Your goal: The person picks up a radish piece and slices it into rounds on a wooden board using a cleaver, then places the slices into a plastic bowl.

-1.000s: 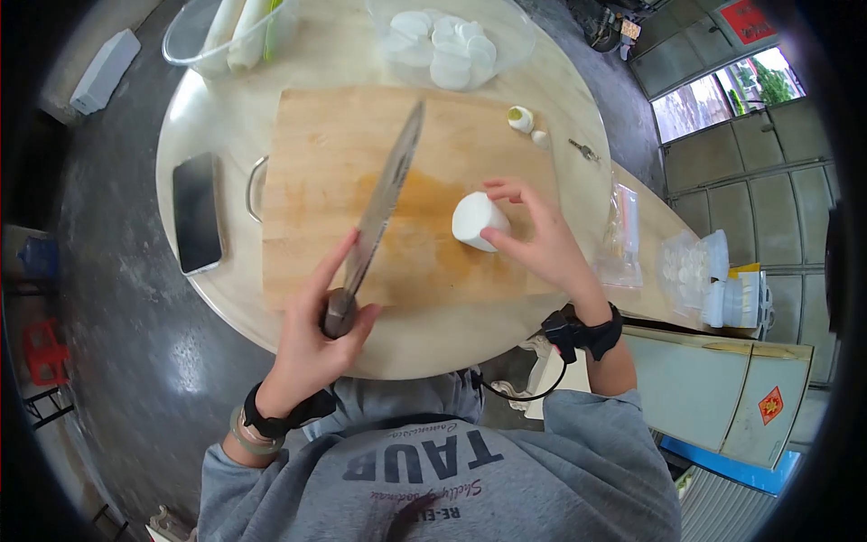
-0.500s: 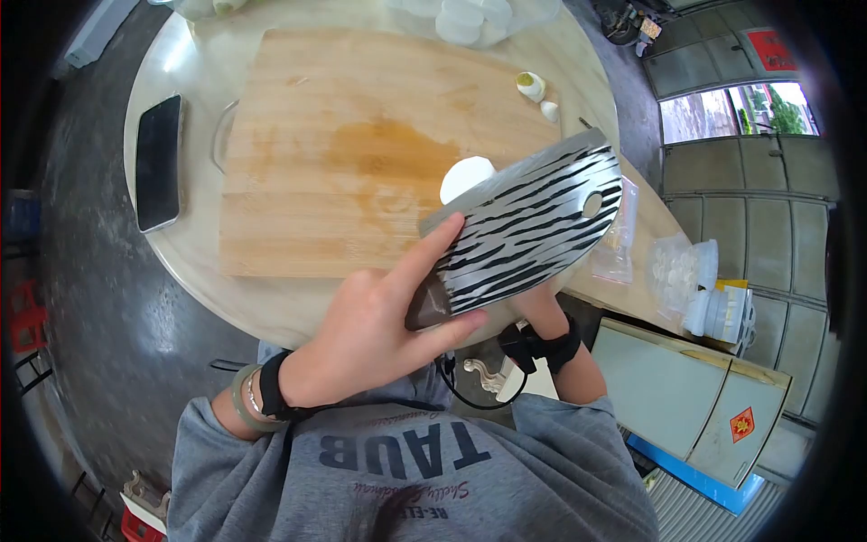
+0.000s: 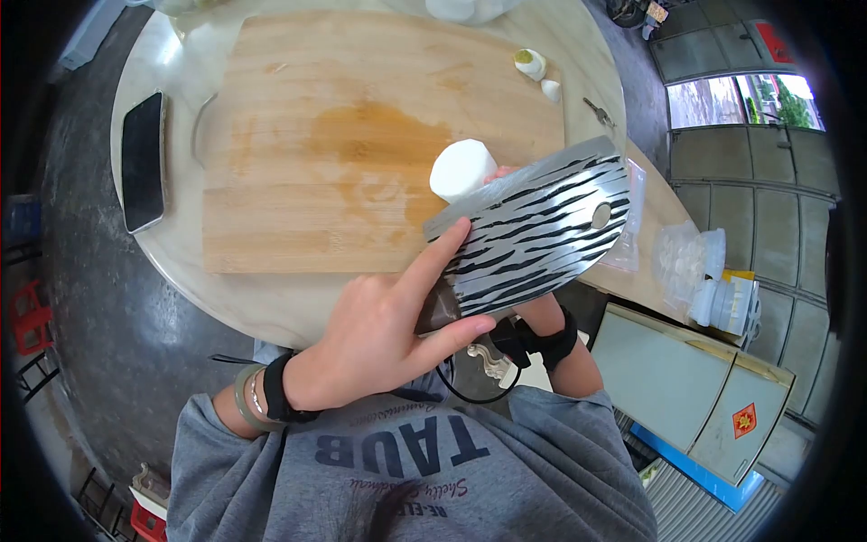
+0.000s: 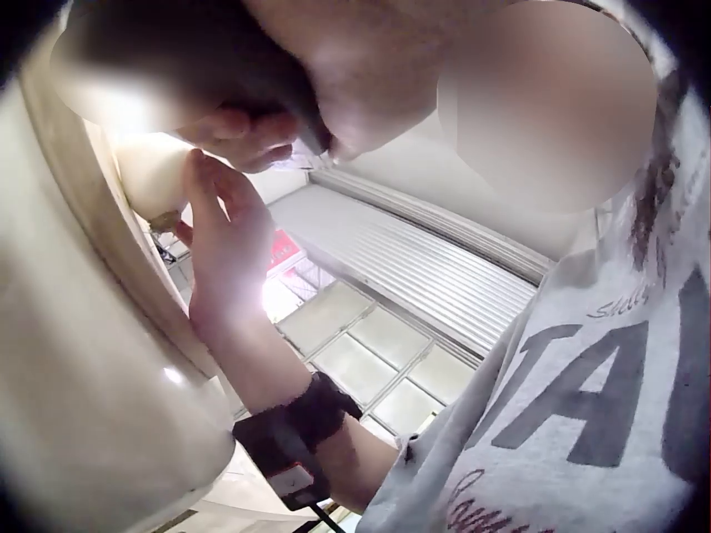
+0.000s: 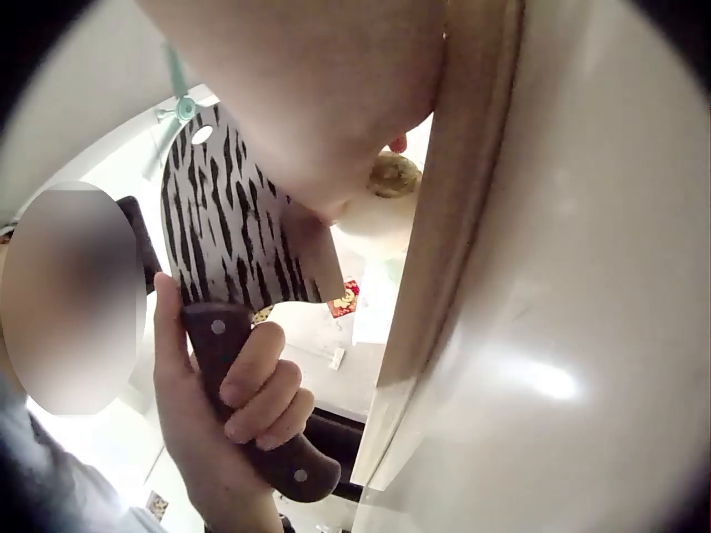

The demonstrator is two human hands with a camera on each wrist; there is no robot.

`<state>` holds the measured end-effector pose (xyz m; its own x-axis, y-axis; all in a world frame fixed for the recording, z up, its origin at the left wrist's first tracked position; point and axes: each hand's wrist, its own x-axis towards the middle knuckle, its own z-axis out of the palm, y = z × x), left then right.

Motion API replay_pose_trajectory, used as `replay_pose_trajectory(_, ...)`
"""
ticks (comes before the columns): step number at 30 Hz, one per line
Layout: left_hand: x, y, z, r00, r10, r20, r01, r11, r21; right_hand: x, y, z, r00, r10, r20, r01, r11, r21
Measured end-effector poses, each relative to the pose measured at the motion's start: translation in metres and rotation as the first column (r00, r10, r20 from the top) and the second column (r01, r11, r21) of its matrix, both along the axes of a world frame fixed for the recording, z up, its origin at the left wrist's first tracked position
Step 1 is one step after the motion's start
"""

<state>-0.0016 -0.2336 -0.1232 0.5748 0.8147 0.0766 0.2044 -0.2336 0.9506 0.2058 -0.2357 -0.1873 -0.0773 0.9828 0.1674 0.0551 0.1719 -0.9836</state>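
My left hand [image 3: 370,339] grips a cleaver [image 3: 542,226] by its dark handle, the index finger along the blade and the thumb below. The broad blade, black-striped with a hole near its tip, tilts over my right hand and hides most of it. In the right wrist view, fingers curl round the handle [image 5: 272,411]. A thick white radish piece [image 3: 462,170] stands on the wooden cutting board [image 3: 298,208], just beyond the blade. Fingertips of my right hand [image 4: 228,228] hold its near right side, seen in the left wrist view.
A radish end [image 3: 531,63] and a small white bit [image 3: 551,89] lie at the board's far right corner. Keys [image 3: 598,112] rest on the table beside it, a phone [image 3: 144,163] on the left. A clear bowl [image 3: 465,9] stands at the far edge.
My left hand has swung the cleaver from upright at the left to across the front of the radish piece, turning its striped face up. The head view has shifted.
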Motion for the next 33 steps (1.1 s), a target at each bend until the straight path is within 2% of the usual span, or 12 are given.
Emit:
replay_pose_trajectory(1,0.000,-0.001,-0.001,1.000,0.008,0.000,-0.008,1.000,0.017,-0.001,-0.001,0.001,0.998,0.011,-0.064,-0.015,0.999,-0.051)
replay_pose_trajectory(3,0.000,-0.002,-0.003,1.000,0.016,-0.004,-0.016,0.999,0.035,0.000,-0.004,0.001,0.999,0.034,-0.030,-0.037,0.994,-0.104)
replay_pose_trajectory(4,0.000,-0.002,-0.003,1.000,0.017,-0.007,-0.016,0.999,0.037,0.001,-0.005,0.000,0.996,0.049,0.070,-0.042,0.993,-0.107)
replay_pose_trajectory(6,0.000,-0.003,-0.003,1.000,0.018,-0.012,-0.018,1.000,0.020,0.004,-0.008,0.000,0.985,0.075,0.155,-0.054,0.990,-0.131)
replay_pose_trajectory(9,0.000,-0.004,0.000,1.000,0.027,-0.009,-0.027,0.999,-0.018,0.006,-0.013,0.003,0.981,0.109,0.158,-0.083,0.983,-0.166)
replay_pose_trajectory(14,-0.002,-0.002,0.005,0.999,0.015,-0.037,-0.017,0.997,-0.075,0.006,-0.017,0.005,0.966,0.119,0.228,-0.090,0.987,-0.133)
replay_pose_trajectory(20,0.000,-0.005,-0.001,0.999,0.049,0.000,-0.049,0.999,-0.022,0.005,-0.016,0.004,0.951,0.097,0.293,-0.076,0.994,-0.079)
replay_pose_trajectory(28,-0.006,-0.002,0.006,0.993,-0.005,-0.116,-0.008,0.994,-0.111,0.002,-0.010,0.002,0.923,-0.015,0.386,-0.007,0.998,0.055)
replay_pose_trajectory(33,-0.014,0.003,0.006,0.998,-0.018,-0.060,0.007,0.986,-0.165,0.000,-0.004,-0.004,0.855,-0.232,0.464,0.116,0.957,0.265)
